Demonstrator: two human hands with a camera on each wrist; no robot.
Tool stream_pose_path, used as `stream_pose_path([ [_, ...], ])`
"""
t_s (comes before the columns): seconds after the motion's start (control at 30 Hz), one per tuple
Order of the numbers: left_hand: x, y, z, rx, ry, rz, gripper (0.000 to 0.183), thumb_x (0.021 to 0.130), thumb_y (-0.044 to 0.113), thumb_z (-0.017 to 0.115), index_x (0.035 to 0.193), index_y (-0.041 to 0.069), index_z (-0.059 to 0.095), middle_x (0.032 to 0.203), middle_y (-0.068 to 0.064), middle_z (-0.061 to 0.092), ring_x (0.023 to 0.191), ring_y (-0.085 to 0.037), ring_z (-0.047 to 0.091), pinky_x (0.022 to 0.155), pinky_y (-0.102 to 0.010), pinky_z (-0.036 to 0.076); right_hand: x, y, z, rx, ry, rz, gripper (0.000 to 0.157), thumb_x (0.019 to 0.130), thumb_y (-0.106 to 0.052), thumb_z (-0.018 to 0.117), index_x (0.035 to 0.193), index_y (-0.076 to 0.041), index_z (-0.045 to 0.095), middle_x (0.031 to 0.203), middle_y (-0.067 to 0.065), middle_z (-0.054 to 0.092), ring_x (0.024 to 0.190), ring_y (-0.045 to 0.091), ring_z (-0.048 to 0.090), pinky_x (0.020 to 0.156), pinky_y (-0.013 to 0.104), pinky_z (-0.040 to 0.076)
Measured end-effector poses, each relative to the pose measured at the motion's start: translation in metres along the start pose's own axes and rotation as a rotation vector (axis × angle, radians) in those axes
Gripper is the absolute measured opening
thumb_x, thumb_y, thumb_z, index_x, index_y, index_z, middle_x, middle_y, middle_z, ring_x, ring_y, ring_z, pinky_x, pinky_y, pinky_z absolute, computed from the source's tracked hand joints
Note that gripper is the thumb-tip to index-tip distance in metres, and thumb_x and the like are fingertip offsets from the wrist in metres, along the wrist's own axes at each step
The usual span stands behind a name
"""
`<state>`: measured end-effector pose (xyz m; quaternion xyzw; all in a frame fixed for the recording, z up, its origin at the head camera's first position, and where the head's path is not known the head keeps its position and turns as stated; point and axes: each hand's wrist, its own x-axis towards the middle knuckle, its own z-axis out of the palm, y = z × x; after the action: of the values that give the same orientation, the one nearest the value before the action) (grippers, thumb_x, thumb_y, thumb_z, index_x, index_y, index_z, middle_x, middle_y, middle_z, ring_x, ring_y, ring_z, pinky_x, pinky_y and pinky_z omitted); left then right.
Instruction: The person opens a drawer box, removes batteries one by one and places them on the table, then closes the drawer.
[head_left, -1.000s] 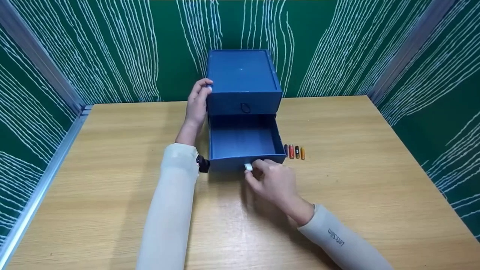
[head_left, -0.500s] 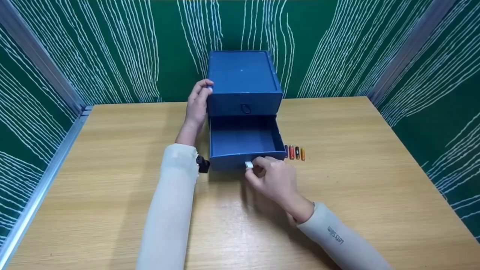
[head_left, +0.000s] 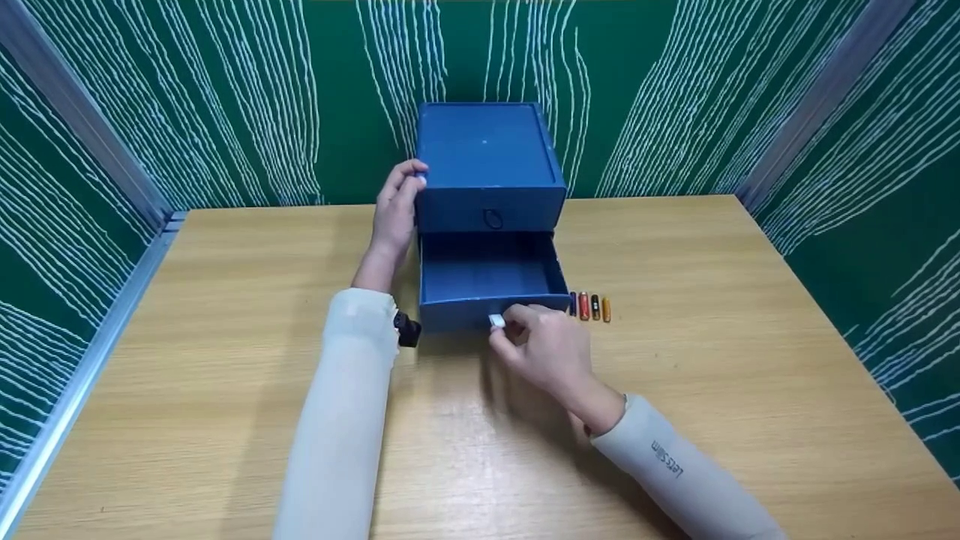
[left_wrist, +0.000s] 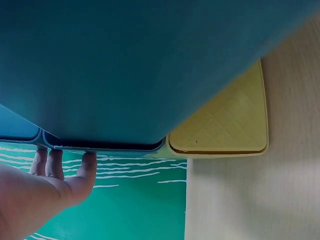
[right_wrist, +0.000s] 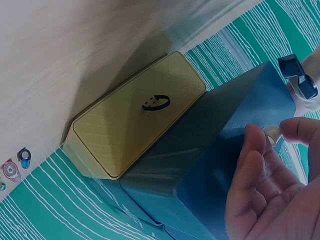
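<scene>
A blue drawer unit (head_left: 486, 146) stands toward the back of the table, its middle drawer (head_left: 487, 277) pulled partway out with nothing visible inside. My right hand (head_left: 547, 346) pinches the small whitish pull tab (right_wrist: 272, 134) on the front of that drawer between thumb and finger. My left hand (head_left: 394, 214) is on the unit's left side near the top front corner. In the left wrist view its fingertips (left_wrist: 89, 162) touch the frame's side edge. Below the blue drawers, a yellow bottom drawer (right_wrist: 135, 115) with a black loop pull is shut.
Several batteries (head_left: 584, 306) lie in a row on the wooden table (head_left: 712, 360), right of the drawer. Green walls with white wavy lines (head_left: 360, 90) rise close behind and at both sides. A black wrist device (head_left: 407, 330) is on the left forearm.
The middle drawer has slid a little inward, away from me, with my right hand moving along on its tab. My left hand keeps its place on the unit's side.
</scene>
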<state>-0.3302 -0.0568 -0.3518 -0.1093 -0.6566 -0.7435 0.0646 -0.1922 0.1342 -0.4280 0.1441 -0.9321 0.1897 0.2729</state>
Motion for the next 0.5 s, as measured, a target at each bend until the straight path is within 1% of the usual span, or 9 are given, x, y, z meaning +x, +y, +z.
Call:
stream_pose_path([
  [0.1, 0.002, -0.002, -0.001, 0.000, -0.002, -0.001, 0.024, 0.090, 0.013, 0.036, 0.110, 0.008, 0.049, 0.121, -0.001, 0.042, 0.111, -0.013, 0.035, 0.093, -0.028, 0.027, 0.003, 0.001, 0.001, 0.009, -0.002, 0.004, 0.017, 0.073, -0.036, 0.054, 0.070, -0.022, 0.063, 0.058, -0.011, 0.056, 0.045, 0.002, 0.043, 0.036, 0.020, 0.026],
  [0.3, 0.010, -0.016, -0.005, 0.014, 0.011, 0.004, 0.022, 0.090, 0.015, 0.037, 0.106, 0.015, 0.052, 0.121, 0.003, 0.044, 0.112, -0.011, 0.036, 0.095, -0.030, 0.027, 0.006, 0.002, 0.003, 0.013, 0.001, 0.014, 0.016, 0.072, -0.036, 0.055, 0.069, -0.022, 0.063, 0.059, -0.012, 0.056, 0.045, 0.003, 0.043, 0.035, 0.021, 0.025],
  [0.5, 0.012, -0.020, -0.004, 0.008, 0.029, 0.010, 0.021, 0.088, 0.017, 0.039, 0.104, 0.017, 0.053, 0.118, 0.004, 0.045, 0.106, -0.011, 0.039, 0.089, -0.028, 0.031, 0.010, 0.003, 0.005, 0.010, -0.002, 0.027, 0.017, 0.073, -0.037, 0.055, 0.070, -0.022, 0.063, 0.059, -0.011, 0.057, 0.046, 0.004, 0.044, 0.036, 0.021, 0.027],
])
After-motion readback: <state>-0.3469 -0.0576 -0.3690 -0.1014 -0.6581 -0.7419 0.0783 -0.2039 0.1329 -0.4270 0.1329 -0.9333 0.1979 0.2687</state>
